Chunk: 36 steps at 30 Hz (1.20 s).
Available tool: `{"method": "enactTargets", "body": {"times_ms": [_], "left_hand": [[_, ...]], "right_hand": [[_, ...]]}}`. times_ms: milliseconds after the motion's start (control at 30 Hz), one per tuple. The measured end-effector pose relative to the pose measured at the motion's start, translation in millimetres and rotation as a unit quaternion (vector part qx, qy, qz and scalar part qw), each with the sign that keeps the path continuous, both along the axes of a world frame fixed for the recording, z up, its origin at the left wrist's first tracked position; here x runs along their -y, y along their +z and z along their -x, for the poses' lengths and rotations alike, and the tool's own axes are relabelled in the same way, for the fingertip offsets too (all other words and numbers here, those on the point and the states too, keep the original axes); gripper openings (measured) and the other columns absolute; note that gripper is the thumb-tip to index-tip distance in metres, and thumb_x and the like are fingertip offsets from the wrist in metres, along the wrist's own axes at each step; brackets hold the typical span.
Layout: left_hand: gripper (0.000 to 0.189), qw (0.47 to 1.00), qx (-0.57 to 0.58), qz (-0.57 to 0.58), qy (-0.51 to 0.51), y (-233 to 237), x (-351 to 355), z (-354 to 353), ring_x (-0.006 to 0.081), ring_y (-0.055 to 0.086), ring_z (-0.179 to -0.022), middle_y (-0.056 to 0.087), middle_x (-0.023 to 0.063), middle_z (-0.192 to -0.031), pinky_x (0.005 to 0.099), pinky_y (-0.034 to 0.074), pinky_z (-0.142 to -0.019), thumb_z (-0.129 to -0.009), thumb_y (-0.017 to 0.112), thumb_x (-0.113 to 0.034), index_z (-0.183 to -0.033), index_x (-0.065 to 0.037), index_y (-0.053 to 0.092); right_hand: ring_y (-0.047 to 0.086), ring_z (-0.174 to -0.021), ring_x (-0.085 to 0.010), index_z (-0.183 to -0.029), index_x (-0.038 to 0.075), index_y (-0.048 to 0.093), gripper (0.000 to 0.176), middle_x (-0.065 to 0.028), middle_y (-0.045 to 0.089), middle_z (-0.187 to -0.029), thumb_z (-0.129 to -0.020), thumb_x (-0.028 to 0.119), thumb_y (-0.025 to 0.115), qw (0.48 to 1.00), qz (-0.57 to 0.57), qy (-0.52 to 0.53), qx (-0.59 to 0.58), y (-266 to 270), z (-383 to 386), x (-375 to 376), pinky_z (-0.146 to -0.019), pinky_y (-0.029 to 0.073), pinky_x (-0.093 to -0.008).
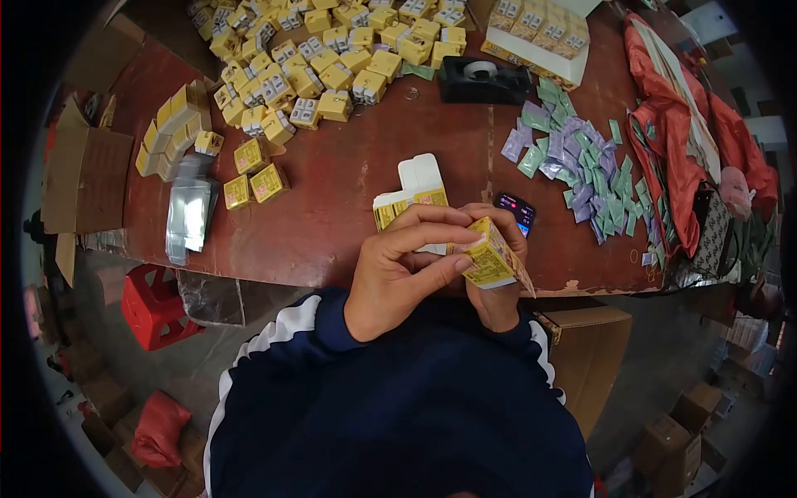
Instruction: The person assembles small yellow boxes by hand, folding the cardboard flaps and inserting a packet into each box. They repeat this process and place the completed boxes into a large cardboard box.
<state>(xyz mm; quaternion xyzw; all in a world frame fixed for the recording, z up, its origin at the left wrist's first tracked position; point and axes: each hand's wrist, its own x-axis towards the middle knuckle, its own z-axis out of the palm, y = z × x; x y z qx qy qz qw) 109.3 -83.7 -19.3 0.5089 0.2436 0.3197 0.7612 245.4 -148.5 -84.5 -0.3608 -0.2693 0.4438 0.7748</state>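
Observation:
Close to my body, at the table's front edge, both hands hold a small yellow printed box (488, 264). My left hand (397, 270) pinches its near side between thumb and fingers. Around the far and right side of the box wraps my right hand (496, 303), partly hidden behind it. A flap of the box sticks out at the lower right. Just beyond my left fingers lies an unfolded yellow and white carton (422, 184), partly covered by the hand. A phone (516, 212) with a lit screen rests behind my right hand.
Small yellow cubes (336, 76) pile at the back. Purple and green sachets (589, 162) spread at right, near a black tape dispenser (484, 81) and a display tray (538, 60). Three finished-looking boxes (267, 182) and clear plastic sleeves (188, 217) lie left. A red stool (152, 309) stands below.

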Motion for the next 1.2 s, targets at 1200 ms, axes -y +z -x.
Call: {"method": "enactTargets", "body": {"times_ms": [1200], "left_hand": [[0.020,0.995,-0.029,0.055,0.074,-31.2,-4.2,-4.5,0.0110,0.067,-0.087,0.072,0.0063,-0.103,0.0233,0.056,-0.068,-0.093,0.069,-0.010,-0.110,-0.001,0.071]], "right_hand": [[0.062,-0.101,-0.0156,-0.112,0.000,0.064,0.030,-0.0104,0.061,-0.114,-0.084,0.006,0.074,0.960,0.064,-0.090,0.256,4.4,0.2,-1.8,-0.089,0.049,-0.0273]]}}
